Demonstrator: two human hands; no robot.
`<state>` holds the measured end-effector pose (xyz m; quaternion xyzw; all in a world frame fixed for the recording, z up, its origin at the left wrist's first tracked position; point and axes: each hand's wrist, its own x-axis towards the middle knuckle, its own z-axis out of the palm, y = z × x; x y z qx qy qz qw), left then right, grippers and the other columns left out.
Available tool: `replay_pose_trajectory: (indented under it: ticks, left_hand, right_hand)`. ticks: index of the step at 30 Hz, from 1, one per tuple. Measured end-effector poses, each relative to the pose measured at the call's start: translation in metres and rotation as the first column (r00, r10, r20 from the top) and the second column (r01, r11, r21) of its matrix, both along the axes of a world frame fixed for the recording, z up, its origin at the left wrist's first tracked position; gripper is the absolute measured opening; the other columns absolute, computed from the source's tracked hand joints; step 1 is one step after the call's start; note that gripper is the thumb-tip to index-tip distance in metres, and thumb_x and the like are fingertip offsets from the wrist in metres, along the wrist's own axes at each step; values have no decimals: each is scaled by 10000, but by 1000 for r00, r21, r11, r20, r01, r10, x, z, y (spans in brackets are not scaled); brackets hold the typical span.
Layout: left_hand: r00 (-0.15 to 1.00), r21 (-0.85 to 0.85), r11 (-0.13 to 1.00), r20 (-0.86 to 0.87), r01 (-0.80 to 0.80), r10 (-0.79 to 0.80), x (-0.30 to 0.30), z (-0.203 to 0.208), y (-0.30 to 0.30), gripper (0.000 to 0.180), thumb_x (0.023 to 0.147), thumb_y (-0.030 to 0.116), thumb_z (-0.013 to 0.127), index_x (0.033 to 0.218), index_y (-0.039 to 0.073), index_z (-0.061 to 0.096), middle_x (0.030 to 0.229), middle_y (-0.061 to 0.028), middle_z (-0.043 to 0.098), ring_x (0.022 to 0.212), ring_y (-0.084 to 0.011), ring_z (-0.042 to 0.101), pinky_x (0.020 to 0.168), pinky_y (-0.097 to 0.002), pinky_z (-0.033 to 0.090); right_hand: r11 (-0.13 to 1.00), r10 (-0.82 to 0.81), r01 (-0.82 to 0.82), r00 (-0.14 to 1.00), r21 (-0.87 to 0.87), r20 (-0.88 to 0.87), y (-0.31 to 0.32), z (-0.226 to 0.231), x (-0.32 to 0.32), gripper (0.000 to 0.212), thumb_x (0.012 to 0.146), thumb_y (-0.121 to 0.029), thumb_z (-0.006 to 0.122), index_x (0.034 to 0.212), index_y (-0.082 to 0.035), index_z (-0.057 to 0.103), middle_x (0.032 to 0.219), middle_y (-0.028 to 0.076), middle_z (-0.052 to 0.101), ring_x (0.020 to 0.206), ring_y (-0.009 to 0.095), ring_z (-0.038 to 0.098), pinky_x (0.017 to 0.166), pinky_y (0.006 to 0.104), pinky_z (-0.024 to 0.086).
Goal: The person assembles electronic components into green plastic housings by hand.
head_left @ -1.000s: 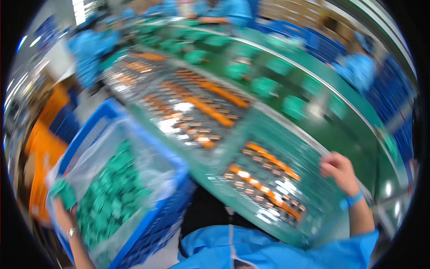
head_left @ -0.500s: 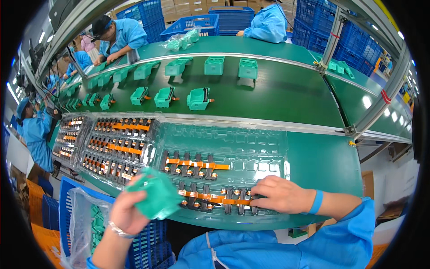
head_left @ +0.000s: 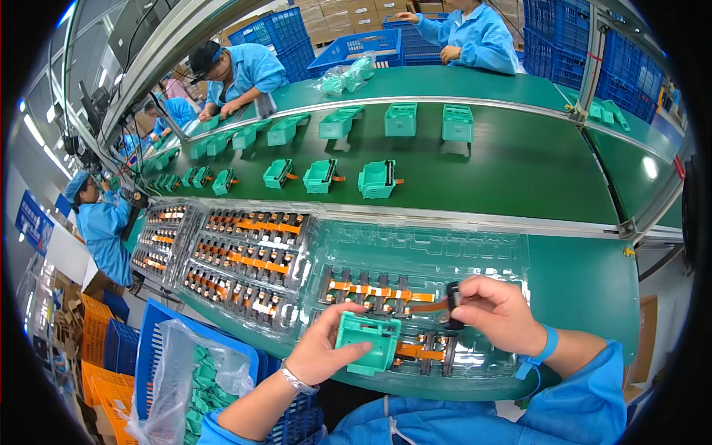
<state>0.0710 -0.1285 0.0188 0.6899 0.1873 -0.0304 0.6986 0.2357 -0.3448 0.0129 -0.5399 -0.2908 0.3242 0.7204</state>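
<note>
My left hand (head_left: 320, 354) grips a green plastic housing (head_left: 380, 343) with its hollow side up, thumb pressed on the inside. To its right, my right hand (head_left: 498, 313) pinches a small black component (head_left: 453, 305) between thumb and fingers. An orange flex ribbon (head_left: 428, 307) sticks out of that component toward the left. Both hands are above a clear plastic tray (head_left: 475, 252), where similar black parts with orange ribbons (head_left: 374, 291) lie in rows. The housing and my left hand hide part of the front row.
Two rows of green housings (head_left: 400, 120) stand on the green belt (head_left: 504, 170) beyond a metal rail. More filled trays (head_left: 248, 256) lie to the left. A blue crate (head_left: 152, 334) with bagged green parts is at lower left. Co-workers (head_left: 245, 70) work across the belt.
My right hand has lifted a black component out of the tray's front row. My left hand has brought the housing right, over the tray, and turned it hollow side up. The view has shifted left.
</note>
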Motion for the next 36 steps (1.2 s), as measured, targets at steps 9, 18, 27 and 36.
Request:
replay_pose_trajectory:
  ticks: [9,18,27,36]
  left_hand:
    - [999,-150,988,25,24,-20,-4,-15,12,666,759,-58,646,1330,20,312,1265,-91,449,1165,-156,436,976,-307,374]
    - [996,-141,989,87,44,-32,-5,-17,9,625,787,-43,626,1322,28,312,1201,-112,486,1102,-162,490,926,-295,426]
    - [993,-221,975,114,-16,42,-3,-10,3,572,784,-61,626,1289,16,369,1193,-91,468,1096,-168,497,917,-305,435]
    - [994,-226,970,28,-93,102,-3,-10,5,441,827,-19,597,1234,-21,429,1146,-110,536,1040,-164,540,888,-287,452]
  right_hand:
    - [981,172,-78,769,-176,616,49,22,-12,179,775,-88,664,940,-30,625,741,73,568,637,176,577,547,285,465]
    - [952,246,-36,685,-305,685,58,6,-14,164,773,-130,651,905,-41,613,731,83,567,606,235,578,527,342,465]
    - [927,309,-123,786,-354,535,58,1,-5,140,779,-107,657,864,-27,580,732,85,573,637,203,578,578,317,466]
    - [878,415,-356,899,-320,138,56,-11,5,140,806,-123,653,858,-17,578,735,71,613,667,127,579,606,276,461]
